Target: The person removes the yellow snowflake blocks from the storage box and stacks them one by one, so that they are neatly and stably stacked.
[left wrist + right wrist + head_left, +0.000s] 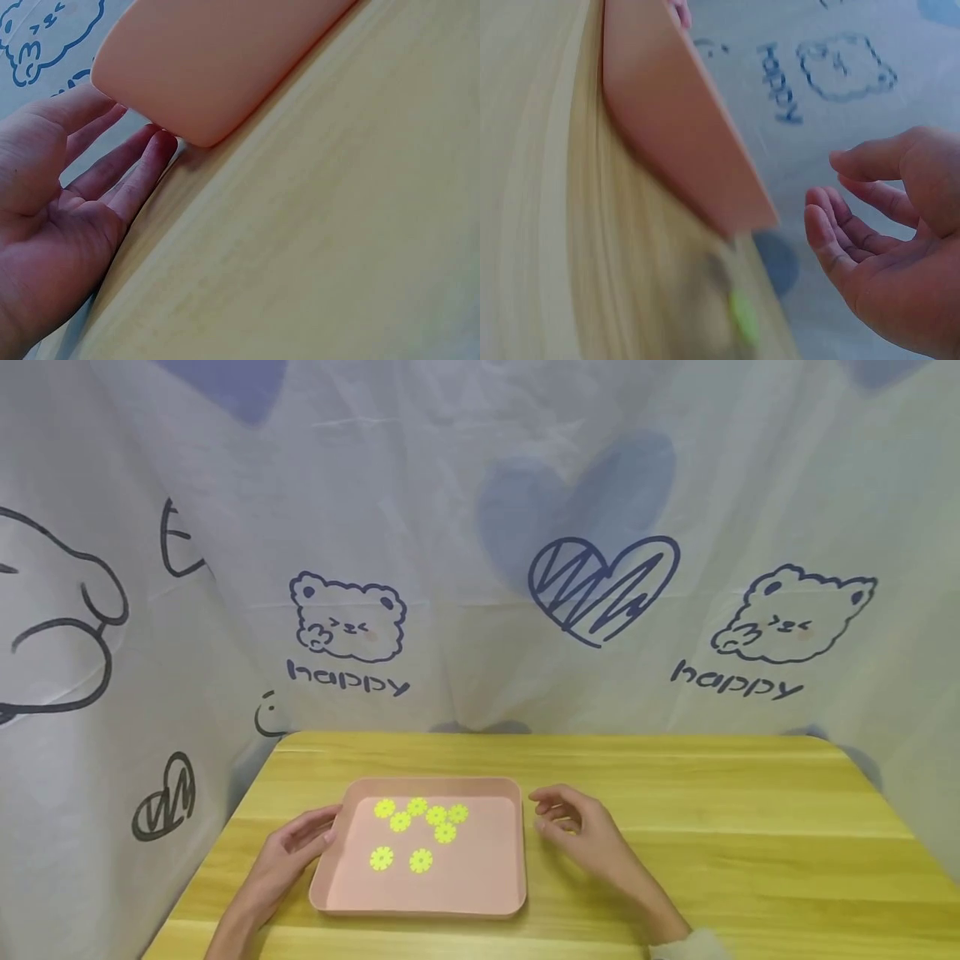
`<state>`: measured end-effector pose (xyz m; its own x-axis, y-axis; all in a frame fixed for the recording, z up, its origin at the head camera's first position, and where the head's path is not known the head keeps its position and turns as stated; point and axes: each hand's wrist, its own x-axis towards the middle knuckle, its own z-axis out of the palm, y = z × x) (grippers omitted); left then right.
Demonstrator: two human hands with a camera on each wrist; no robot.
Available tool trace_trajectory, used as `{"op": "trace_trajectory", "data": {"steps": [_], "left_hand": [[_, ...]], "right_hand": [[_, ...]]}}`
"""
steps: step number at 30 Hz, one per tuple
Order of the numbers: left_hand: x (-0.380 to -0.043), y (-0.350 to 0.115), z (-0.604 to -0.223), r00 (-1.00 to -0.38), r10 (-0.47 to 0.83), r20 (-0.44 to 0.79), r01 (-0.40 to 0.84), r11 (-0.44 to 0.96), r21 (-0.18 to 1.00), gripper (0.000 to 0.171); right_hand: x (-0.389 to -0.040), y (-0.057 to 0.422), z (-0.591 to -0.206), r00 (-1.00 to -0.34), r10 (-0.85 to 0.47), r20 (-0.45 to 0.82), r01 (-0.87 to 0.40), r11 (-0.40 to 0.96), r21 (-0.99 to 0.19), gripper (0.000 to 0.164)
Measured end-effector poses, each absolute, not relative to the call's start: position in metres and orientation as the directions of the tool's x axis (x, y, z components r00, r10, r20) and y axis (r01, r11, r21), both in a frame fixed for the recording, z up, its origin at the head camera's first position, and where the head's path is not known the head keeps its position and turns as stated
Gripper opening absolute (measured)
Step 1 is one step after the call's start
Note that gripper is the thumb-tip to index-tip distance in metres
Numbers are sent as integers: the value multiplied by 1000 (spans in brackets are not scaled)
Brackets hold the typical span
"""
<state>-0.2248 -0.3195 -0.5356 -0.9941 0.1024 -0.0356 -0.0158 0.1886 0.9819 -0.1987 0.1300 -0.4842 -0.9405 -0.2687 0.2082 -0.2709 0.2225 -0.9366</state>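
A shallow pink tray [472, 881] lies on the wooden table. In it are several yellow-green flower-shaped pieces [421, 860], most near its far side and two nearer the front. My left hand [296, 843] holds the tray's left edge, thumb at the rim; in the left wrist view its fingers [150, 161] reach the tray's outer side. Just right of the tray, my right hand [581, 827] hovers with nothing in it, fingers loosely bent. In the right wrist view, a blurred green thing [742, 319] shows beyond the tray's corner; its kind is unclear.
A yellowish wooden table [712, 827] extends around the tray, widest on the right. Behind it and along the left hangs a pale curtain [465, 652] printed with hearts, bears and "happy".
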Motion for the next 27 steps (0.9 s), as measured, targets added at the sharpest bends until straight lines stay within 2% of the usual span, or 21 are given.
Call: {"op": "trace_trajectory", "data": {"steps": [7,16,27], "left_hand": [[-226,-317,-535,-993,116,-22,0,191,982,51],[-223,-319,-535,-995,98,-37,-17,202,979,52],[-221,-319,-533,-994,106,-33,-11,202,979,52]], "right_hand": [[-205,93,-476,-924,-319,211,-283,200,-938,32],[-223,48,-489,-904,-366,221,-355,355,-865,26],[-233,15,-500,-930,-346,127,-300,512,-805,19]]}}
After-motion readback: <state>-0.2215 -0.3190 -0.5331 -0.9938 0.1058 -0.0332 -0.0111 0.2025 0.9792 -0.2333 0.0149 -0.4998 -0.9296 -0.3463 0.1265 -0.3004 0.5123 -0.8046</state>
